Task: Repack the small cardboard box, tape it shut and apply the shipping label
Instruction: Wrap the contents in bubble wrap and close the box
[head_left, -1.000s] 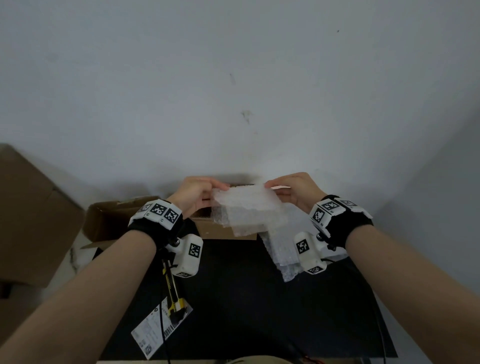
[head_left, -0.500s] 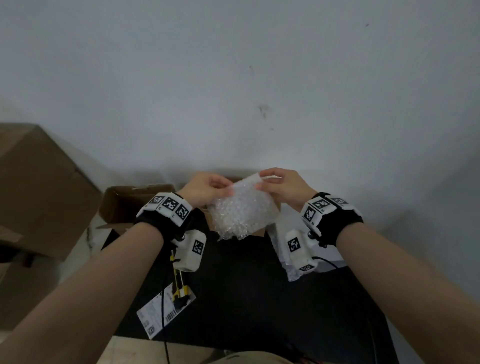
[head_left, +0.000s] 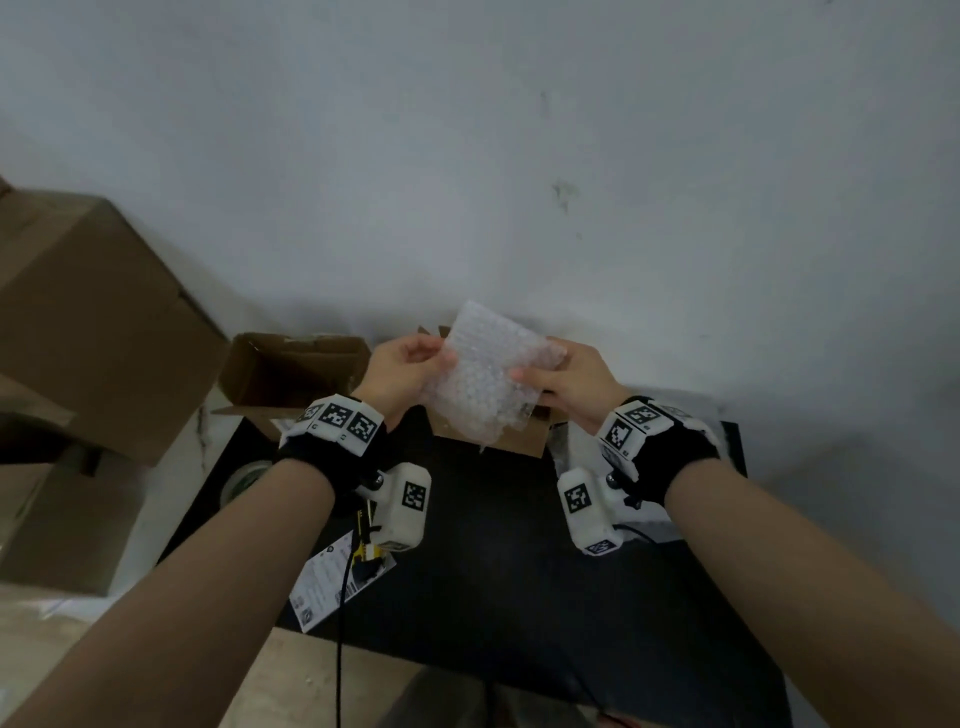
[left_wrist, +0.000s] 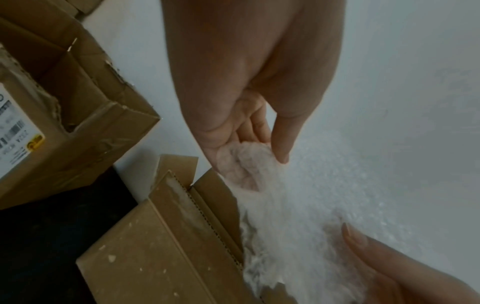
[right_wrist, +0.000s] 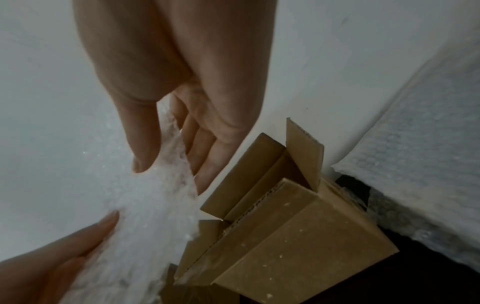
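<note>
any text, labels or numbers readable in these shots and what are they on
Nothing reads as words.
Shipping label on the black mat: barcode and print, too small to read.
White label on the larger cardboard box: barcodes, a yellow mark and blurred print, not legible.
Wristbands: black-and-white square code markers only, no letters.

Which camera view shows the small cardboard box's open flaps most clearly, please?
The right wrist view: the small cardboard box shows its raised flaps and front unobstructed. The left wrist view shows part of it. In the head view, bubble wrap and both hands mostly hide it.
</note>
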